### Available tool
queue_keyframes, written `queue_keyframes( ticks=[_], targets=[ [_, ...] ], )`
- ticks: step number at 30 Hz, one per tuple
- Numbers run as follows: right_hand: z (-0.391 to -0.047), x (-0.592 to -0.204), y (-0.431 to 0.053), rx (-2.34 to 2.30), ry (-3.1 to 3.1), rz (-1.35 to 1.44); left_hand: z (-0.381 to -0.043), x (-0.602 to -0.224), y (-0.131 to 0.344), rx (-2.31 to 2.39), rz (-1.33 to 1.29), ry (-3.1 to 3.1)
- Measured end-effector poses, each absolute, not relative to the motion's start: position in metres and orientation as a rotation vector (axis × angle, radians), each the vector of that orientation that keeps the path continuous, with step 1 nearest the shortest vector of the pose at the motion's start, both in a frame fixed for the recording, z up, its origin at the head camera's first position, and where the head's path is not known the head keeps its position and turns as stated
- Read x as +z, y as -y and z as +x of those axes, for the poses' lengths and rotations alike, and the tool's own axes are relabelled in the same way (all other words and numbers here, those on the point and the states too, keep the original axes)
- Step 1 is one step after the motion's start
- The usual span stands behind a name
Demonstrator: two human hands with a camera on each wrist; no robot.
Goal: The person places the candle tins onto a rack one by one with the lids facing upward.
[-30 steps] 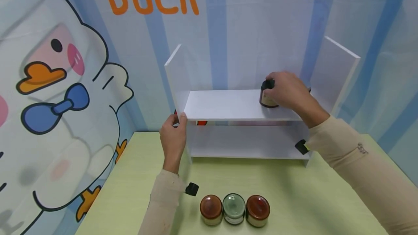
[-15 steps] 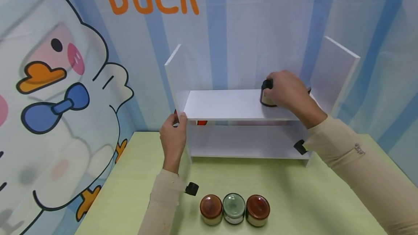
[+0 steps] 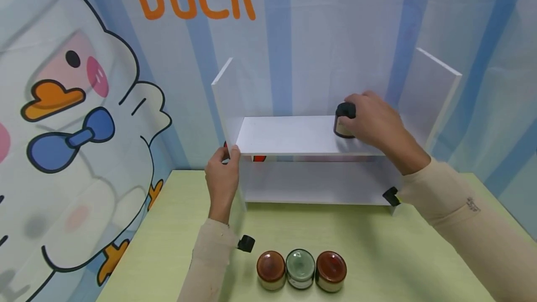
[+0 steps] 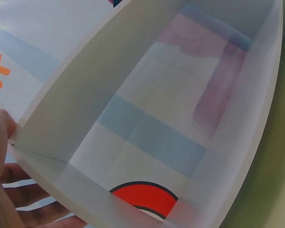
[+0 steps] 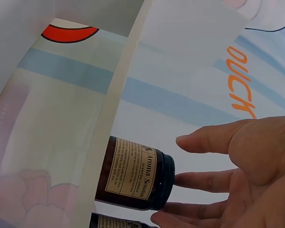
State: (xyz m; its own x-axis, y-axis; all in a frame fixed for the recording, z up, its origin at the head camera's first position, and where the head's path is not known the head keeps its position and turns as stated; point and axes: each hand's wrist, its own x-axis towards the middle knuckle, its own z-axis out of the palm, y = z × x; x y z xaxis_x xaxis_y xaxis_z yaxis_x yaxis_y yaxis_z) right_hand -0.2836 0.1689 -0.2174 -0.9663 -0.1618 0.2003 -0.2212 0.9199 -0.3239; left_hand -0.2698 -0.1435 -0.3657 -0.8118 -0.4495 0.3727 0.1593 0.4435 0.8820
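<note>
Right hand [image 5: 263,171] is standing at the dark jar [image 5: 133,173], fingers spread, thumb clear of the lid, fingertips close against it. Jar is standing upright on the upper board of the white shelf [image 3: 289,134], right of frame centre; a second jar [image 5: 116,222] is showing beside it, bottom edge of the right-wrist view. Left hand [image 3: 223,176], left of centre, is pinching the shelf's side panel. Judgement: jar is needing straight, unhurried fingers, none dragging the lid or nudging its neighbour, left hand bracing the panel.

Right hand [image 3: 373,121] forward, thumb [image 5: 206,138] spread from nearly straight fingers [image 5: 204,182]; left hand [image 3: 222,176] lower, in a thumb-and-finger grip.
</note>
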Motion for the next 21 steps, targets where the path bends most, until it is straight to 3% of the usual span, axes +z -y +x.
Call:
queue_keyframes(
  ticks=[21],
  targets=[
    [-0.219,-0.251,-0.199,0.714,2.571,0.287,-0.269,-0.363,0.144,-1.425,0.248,2.14]
  ],
)
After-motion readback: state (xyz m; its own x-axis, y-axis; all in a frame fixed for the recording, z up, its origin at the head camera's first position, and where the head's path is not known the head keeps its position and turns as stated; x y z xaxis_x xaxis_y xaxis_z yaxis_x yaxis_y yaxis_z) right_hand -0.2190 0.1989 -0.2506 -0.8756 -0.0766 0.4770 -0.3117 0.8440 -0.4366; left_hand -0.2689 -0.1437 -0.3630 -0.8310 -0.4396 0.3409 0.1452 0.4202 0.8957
